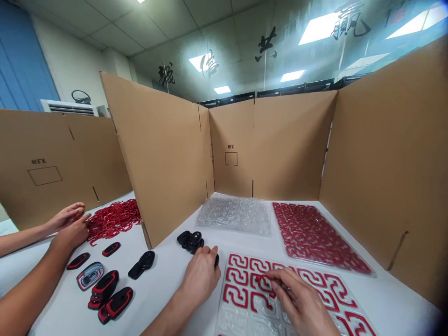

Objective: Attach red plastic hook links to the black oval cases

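My left hand (203,273) is closed round a black key fob case (217,260), of which only a small end shows past the fingertips. Just beyond it lies a pile of black key fob cases (191,239). Low over a clear plastic tray (262,323), my right hand (303,301) has thumb and index finger pinched at a red trim piece (265,277); the fingers partly hide it. Rows of curved red trim pieces (235,296) sit in the tray's pockets, while some nearer pockets hold none.
Farther right lies a full tray of red pieces (315,233); clear trays (234,212) are stacked behind. Cardboard walls (273,144) enclose three sides. At left, another person's hands (72,228) touch a red heap (115,217), near black-and-red fob cases (119,301).
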Demonstrator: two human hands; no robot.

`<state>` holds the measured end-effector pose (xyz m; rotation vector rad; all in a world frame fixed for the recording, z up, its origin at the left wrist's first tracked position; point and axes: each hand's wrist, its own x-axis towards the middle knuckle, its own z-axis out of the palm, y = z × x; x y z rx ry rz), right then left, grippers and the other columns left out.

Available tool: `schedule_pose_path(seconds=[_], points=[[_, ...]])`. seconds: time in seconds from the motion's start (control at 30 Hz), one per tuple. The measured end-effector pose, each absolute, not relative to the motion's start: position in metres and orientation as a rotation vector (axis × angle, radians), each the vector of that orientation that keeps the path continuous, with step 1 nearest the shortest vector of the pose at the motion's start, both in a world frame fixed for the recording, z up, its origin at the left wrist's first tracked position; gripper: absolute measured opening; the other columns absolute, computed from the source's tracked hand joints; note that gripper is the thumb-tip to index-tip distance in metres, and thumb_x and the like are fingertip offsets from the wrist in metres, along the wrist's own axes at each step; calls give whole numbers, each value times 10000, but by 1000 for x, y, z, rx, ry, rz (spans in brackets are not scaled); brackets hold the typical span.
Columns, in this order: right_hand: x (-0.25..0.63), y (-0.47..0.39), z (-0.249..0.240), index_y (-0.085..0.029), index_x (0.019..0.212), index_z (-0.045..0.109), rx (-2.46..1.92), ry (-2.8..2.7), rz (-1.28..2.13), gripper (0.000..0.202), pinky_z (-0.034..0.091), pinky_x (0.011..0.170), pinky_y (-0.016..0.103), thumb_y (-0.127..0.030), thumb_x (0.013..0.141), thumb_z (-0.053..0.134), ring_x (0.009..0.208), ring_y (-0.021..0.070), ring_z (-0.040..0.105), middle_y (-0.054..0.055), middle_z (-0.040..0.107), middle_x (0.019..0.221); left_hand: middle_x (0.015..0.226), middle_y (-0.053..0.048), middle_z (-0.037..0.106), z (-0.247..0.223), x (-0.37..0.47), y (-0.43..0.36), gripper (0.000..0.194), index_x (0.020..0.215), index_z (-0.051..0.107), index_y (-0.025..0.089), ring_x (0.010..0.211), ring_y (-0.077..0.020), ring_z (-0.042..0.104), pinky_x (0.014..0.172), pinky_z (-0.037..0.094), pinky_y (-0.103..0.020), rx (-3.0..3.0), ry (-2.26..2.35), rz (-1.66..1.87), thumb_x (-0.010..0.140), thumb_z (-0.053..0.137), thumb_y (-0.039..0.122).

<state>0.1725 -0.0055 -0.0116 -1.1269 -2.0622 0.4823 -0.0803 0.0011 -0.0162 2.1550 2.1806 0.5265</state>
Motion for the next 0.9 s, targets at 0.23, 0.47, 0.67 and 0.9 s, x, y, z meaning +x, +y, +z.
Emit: schedule_pose_path(seconds=[0.23,0.47,0.67,0.9], points=[[176,1,-19,-239,970,688,-1091,-2059,455,232,532,787,280,-334,928,481,870,209,685,62,720,932,1108,-112,662,-8,-71,4,474,1229,624,169,1014,-245,603,882,435,-306,2294,2213,486,777,487,131],[174,-3,-14,-228,940,687,-1080,-2045,422,232,540,764,279,-321,923,475,837,202,690,65,719,916,927,-157,679,0,-80,21,331,997,709,111,956,-307,589,858,430,-419,2411,2282,415,767,471,106],[172,-4,-12,-229,945,685,-1069,-2046,438,223,536,758,270,-304,923,477,838,194,690,58,715,902,999,-147,700,-8,-86,27,362,1113,683,139,1167,-336,507,1052,267,-520,2539,2247,435,801,501,167],[170,-10,-7,-222,962,674,-1138,-2040,495,229,513,775,284,-293,933,458,862,204,673,63,707,919,1048,-128,700,-18,-104,31,324,1092,685,173,1244,-327,453,1113,129,-547,2496,2280,532,846,478,215]])
